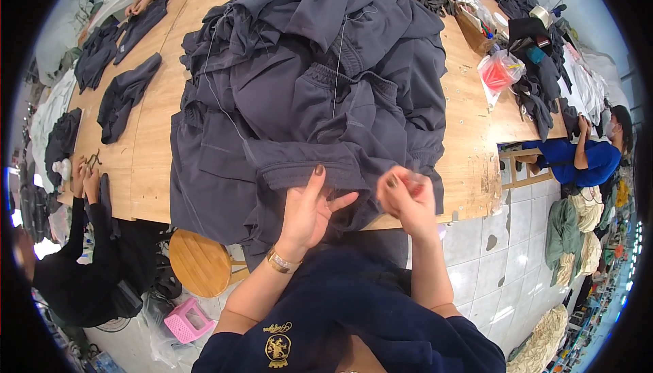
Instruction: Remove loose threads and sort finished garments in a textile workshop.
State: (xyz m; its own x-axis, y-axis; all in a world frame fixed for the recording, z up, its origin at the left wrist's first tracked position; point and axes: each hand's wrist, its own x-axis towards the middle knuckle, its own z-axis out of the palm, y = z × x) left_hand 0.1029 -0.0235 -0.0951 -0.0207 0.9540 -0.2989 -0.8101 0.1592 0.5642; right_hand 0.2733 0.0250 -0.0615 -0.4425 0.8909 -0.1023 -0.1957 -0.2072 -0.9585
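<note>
In front of me lies a large heap of dark grey garments point(265, 94), with loose pale threads trailing over it. My left hand point(307, 213) grips the elastic waistband point(303, 158) of the nearest garment. Its thumb lies on top of the band, the index finger points right, and the other fingers are partly hidden. Just right of the band, my right hand point(411, 204) is raised with its fingers curled together. It is smeared by motion; something small and reddish shows at the fingers, but I cannot make out what it is.
The heap rests on a wooden table point(153, 182). A round wooden stool point(199, 262) and a pink plastic stool point(189, 320) stand below left. At the right are a bag with something red point(501, 71) and a seated person in blue point(585, 158). Other people work at the left and far left.
</note>
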